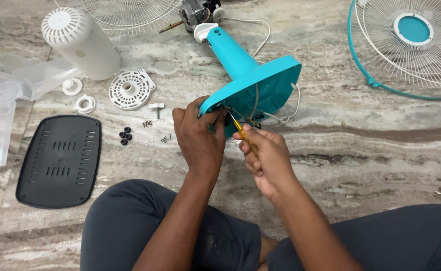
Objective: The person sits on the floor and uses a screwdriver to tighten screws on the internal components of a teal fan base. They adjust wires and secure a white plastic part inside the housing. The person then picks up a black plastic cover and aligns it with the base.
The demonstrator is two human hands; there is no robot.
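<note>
A: Start at the left edge. What lies on the floor there?

B: A clear fan blade (10, 95), then a white motor cover (80, 42) lying on its side. Below them is a black base plate (60, 160), flat and inner side up, set out of the way. I'd judge the parts are spread apart so each stays easy to find.

A: And the small bits?

B: Two white plastic nuts (78, 95), a round white vented disc (131, 89), four black rubber feet (125, 135) huddled together, and a few screws (155, 131) near them, all close to the left hand's reach.

A: The hands, then?

B: The left hand (200, 138) has its fingers curled and clamped on the lower rim of the teal fan stand (253, 83), which lies tipped on the marble floor (371, 150) with its open underside toward the person. That grip seems meant to steady it. The right hand (263, 155) has its fingers closed around a yellow-handled screwdriver (240, 130), the tip angled up into the underside where wires show.

A: Farther right?

B: A white cord (290, 108) loops out of the stand. The motor (195, 12) sits at the neck's far end, beside a white wire grille (130, 12). At far right, another wire grille (411, 40) with a teal rim and a teal round centre badge.

A: Any labels or packages?

B: No packages; that badge is too small to make out.
</note>
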